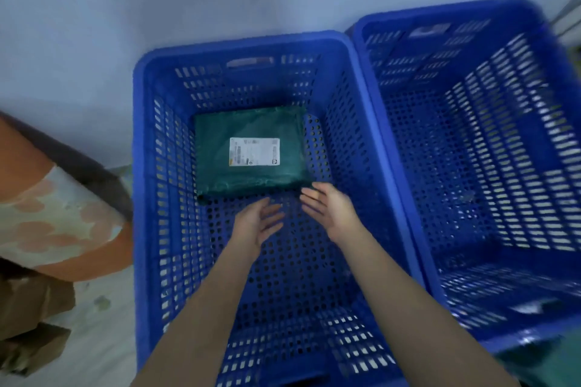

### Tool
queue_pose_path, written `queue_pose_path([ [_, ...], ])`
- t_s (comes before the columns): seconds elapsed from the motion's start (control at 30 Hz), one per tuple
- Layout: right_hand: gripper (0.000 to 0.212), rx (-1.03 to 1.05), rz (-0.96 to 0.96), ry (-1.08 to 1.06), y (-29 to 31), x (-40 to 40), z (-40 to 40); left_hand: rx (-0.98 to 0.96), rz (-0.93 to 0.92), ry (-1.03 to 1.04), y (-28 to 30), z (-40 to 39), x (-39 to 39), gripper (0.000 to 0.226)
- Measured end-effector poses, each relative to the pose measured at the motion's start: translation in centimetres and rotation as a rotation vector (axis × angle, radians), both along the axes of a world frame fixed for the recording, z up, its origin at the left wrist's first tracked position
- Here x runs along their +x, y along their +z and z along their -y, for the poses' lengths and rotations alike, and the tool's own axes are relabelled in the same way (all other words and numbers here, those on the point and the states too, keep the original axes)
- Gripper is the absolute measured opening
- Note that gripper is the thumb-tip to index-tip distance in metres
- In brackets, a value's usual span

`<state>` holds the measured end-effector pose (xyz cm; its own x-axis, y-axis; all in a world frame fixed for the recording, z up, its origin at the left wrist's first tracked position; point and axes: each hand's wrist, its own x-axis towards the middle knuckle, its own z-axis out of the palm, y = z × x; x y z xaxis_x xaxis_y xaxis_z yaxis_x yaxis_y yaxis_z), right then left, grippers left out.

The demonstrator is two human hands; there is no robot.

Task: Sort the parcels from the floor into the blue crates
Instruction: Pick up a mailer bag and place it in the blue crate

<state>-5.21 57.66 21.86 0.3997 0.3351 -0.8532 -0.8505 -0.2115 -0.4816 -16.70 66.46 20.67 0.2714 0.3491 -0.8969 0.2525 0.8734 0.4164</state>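
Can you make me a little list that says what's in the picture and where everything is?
Parcel: green parcel with a white label, flat in the left crate
Other crate: right crate, nothing visible inside
Left hand: open, over the crate floor
Right hand: open, fingertips at the parcel's corner
Floor: brown boxes at left

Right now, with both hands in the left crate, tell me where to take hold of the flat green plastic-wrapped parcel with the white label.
Take the flat green plastic-wrapped parcel by its near edge, coming from the person's side. It lies flat on the floor of the left blue crate, and the open left hand and right hand are just short of that edge. The thin, soft wrap probably suits a pinch there.
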Motion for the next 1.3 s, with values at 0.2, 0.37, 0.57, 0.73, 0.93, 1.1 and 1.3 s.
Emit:
queue_pose_path([
  [0.2,0.021,0.192,0.545,-0.174,15.6,1.6,10.8,0.172,0.306,-0.02,10.5,3.6,1.2,0.019],
  [0.37,0.018,-0.112,0.739,-0.377,21.1,0.5,25.3,0.221,0.394,-0.315,17.2,10.9,3.5,0.019],
  [0.57,0.012,-0.348,0.586,-0.792,19.3,-1.5,40.8,0.321,0.501,-0.925,22.8,23.9,12.0,0.019],
  [0.73,0.038,-0.428,0.397,-0.941,16.5,-3.9,51.2,0.347,0.461,-1.428,23.1,37.2,16.7,0.021],
  [0.93,0.045,-0.462,0.157,-1.069,13.0,-5.7,59.9,0.36,0.217,-1.841,18.3,50.9,17.7,0.02],
  [1.1,0.02,-0.463,-0.045,-1.042,9.9,-7.6,65.9,0.334,-0.123,-1.951,12.4,56.2,16.0,0.039],
  [1.3,0.037,-0.504,-0.079,-0.914,6.7,-7.9,72.4,0.319,-0.271,-1.981,7.7,60.3,16.9,0.031],
])
